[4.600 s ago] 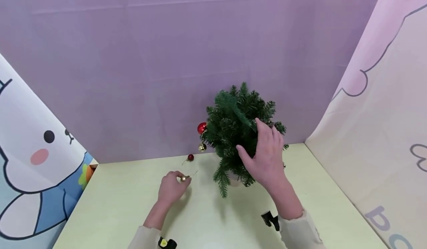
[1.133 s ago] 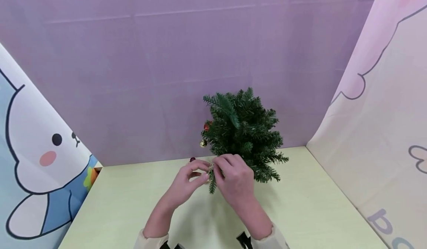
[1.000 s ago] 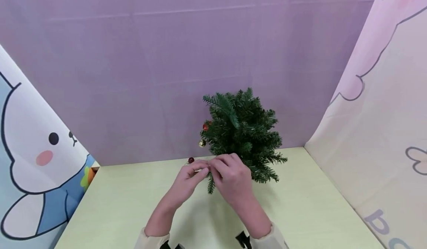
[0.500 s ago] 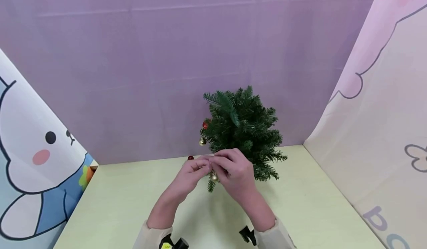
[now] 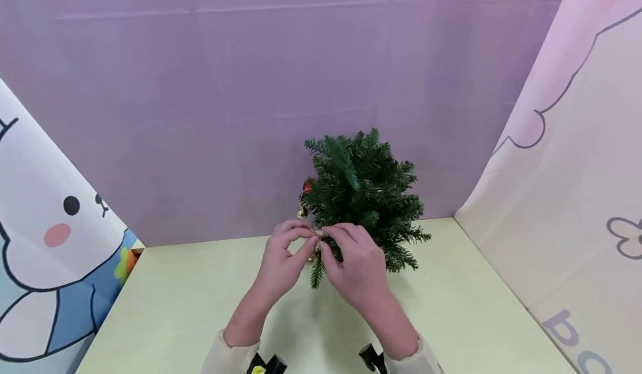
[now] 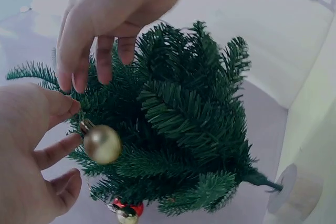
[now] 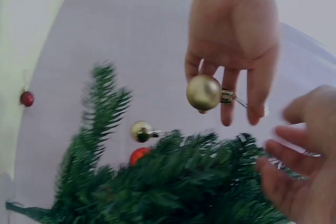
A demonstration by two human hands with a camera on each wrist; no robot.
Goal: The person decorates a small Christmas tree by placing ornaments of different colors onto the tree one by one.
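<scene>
A small artificial Christmas tree [image 5: 371, 195] stands before both hands. At its left side, my left hand [image 5: 281, 260] pinches the thin cord of a gold bauble [image 6: 102, 144], which dangles below the fingertips against the branches. My right hand [image 5: 358, 262] is right beside it, thumb and fingertips around the cord's other end, close to a low branch. I cannot tell whether they grip it. Higher on the tree hang a red bauble [image 7: 139, 156] and another gold bauble [image 7: 142, 131]. In the head view the dangling bauble is mostly hidden behind the fingers.
A dark red bauble [image 7: 27, 98] lies on the pale table [image 5: 466, 307], behind my left hand in the head view. A purple cloth [image 5: 251, 112] hangs close behind the tree. Printed cloths stand at left [image 5: 45, 251] and right [image 5: 577, 195].
My left hand brought the gold bauble from the table to the tree; my right hand came down to meet it. Over the last half second, the fingertips spread slightly, showing the cord between them.
</scene>
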